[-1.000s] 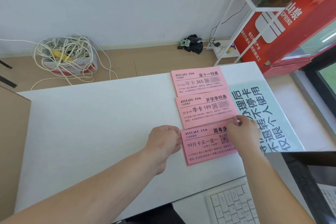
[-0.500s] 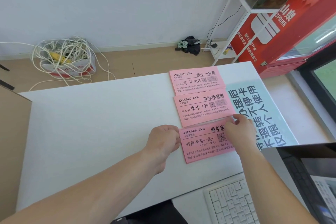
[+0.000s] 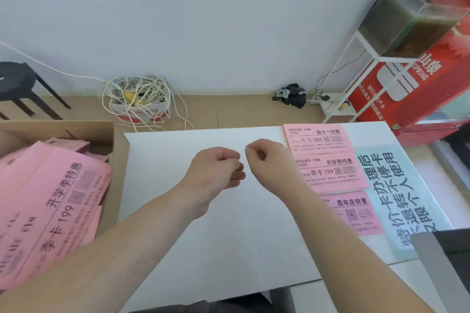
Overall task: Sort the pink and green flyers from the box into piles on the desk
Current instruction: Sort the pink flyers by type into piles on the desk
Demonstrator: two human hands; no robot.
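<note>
Pink flyers (image 3: 318, 138) with black print, a white desk (image 3: 229, 236), a brown box (image 3: 119, 160), a seemingly pale-green sheet (image 3: 407, 198).

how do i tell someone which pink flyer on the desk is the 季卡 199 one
Start at the white desk and find the pale green flyer along its right side. Just left of it three pink flyers run far to near; take the middle pink flyer. It reads 季卡 199, the far pink flyer 年卡 365, the near pink flyer 周年庆特惠.
</note>
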